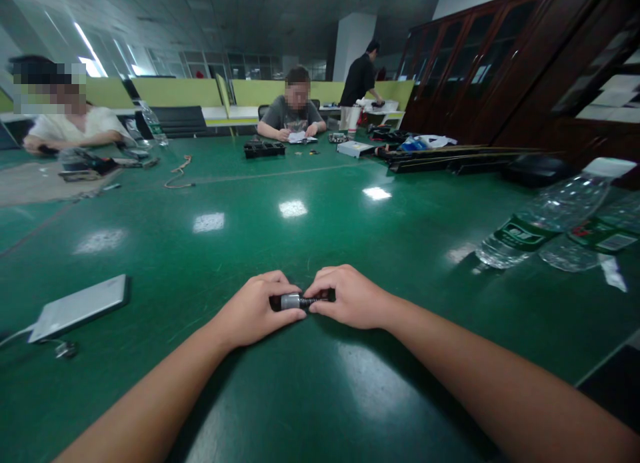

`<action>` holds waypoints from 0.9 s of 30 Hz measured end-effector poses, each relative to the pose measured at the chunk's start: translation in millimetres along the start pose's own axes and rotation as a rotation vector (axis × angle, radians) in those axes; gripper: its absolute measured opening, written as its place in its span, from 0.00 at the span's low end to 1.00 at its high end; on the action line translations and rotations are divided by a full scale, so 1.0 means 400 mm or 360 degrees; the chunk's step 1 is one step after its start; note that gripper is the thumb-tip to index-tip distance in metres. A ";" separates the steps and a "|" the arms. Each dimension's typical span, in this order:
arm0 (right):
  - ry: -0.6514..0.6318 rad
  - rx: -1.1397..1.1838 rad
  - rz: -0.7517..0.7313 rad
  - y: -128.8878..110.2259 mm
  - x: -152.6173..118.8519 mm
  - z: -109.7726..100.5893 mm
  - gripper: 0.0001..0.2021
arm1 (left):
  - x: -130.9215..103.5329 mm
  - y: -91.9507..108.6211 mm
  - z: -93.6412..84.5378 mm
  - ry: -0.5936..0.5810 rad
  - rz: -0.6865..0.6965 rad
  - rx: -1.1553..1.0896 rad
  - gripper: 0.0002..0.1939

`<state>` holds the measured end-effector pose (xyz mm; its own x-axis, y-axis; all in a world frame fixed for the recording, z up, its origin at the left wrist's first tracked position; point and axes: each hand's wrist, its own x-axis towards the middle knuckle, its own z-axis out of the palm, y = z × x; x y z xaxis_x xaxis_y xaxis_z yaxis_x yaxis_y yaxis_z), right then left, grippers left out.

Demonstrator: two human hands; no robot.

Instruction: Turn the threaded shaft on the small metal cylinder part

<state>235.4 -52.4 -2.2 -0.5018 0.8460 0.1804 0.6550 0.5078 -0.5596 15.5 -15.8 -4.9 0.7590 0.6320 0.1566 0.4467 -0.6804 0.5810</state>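
Low over the green table (240,243), both my hands meet on a small cylindrical part (291,301) with a silver-grey body, black ends and a thinner dark ribbed section. My left hand (257,306) grips the silver body between thumb and fingers. From the other side, my right hand (350,296) pinches the thin dark section with thumb and fingertips. The part lies roughly level, running left to right. Its far ends are partly covered by my fingers, and its exact kind cannot be made out.
A flat silver device (83,308) with a white cable lies at left, a small metal piece (65,349) beside it. Water bottles (545,216) stand at right. Farther back are a black tray-like part (264,149), long dark strips (430,159) and several people.
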 end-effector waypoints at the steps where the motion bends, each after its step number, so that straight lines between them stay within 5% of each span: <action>1: -0.0004 -0.0002 -0.0002 0.000 0.000 0.000 0.09 | 0.000 -0.001 0.000 0.0002 0.0000 -0.0002 0.13; 27: -0.0080 0.0018 0.0030 0.005 -0.002 -0.017 0.08 | -0.001 0.006 -0.004 -0.0009 -0.0024 -0.0001 0.13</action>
<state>240.8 -50.8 1.9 -0.5174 0.8460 0.1289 0.6584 0.4897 -0.5716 15.4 -17.0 -2.4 0.7547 0.6402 0.1434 0.4580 -0.6706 0.5836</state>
